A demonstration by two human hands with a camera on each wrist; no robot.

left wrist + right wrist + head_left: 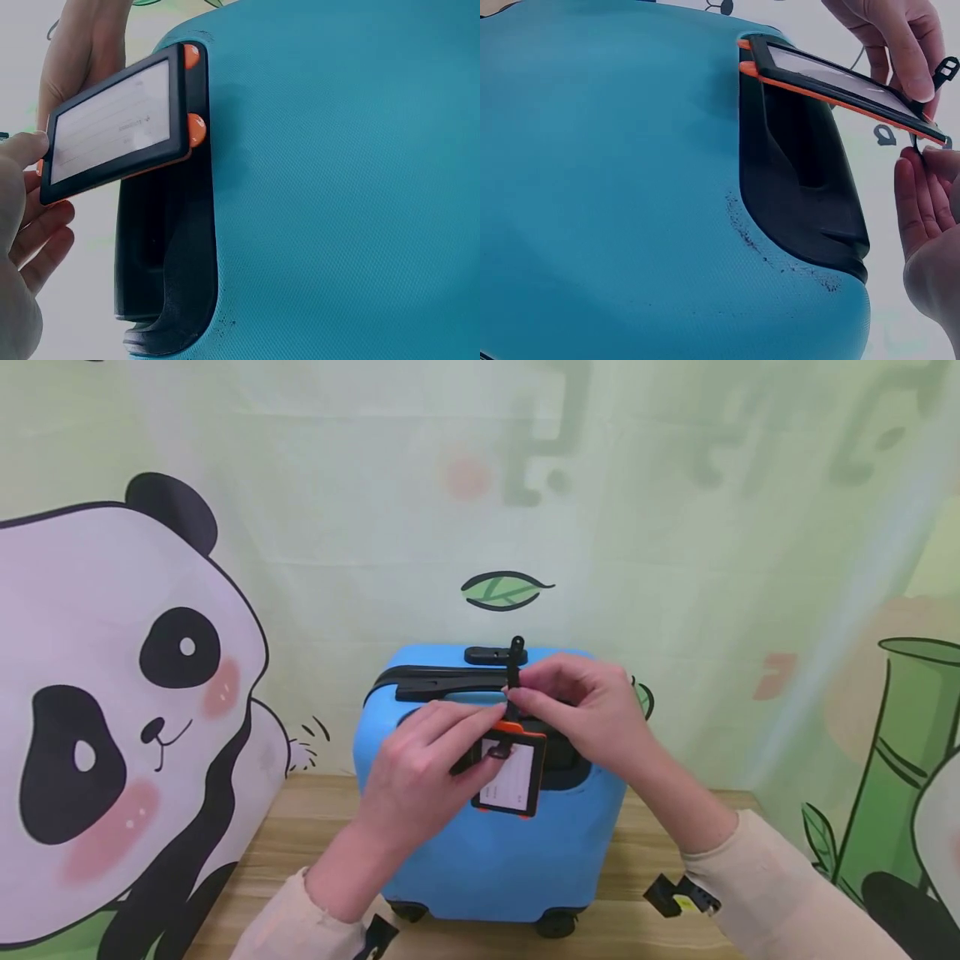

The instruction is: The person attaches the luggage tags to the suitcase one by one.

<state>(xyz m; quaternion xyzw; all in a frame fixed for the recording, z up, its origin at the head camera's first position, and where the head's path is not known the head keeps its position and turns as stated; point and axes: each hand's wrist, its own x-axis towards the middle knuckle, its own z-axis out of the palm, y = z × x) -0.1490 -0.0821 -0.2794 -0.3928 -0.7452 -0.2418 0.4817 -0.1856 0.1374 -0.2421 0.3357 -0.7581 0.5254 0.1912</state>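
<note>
A blue suitcase [487,868] stands upright, its black top handle [450,687] facing up. In front of its upper part hangs a luggage tag [517,777] with a black frame, orange edging and a white card. My left hand [420,768] pinches the tag's upper end between thumb and fingers; its thumb [26,146] lies at the frame's edge in the left wrist view. With thumb and forefinger, my right hand [588,706] pinches the black strap [515,660], whose free end points up. A small black buckle [946,69] sticks out beside the left hand in the right wrist view.
The suitcase rests on a wood-grain surface [660,927] on black wheels [557,923]. Close behind it hangs a pale green printed backdrop [360,527], with a large panda [150,693] at left. A dark recess [802,150] in the suitcase lies below the tag.
</note>
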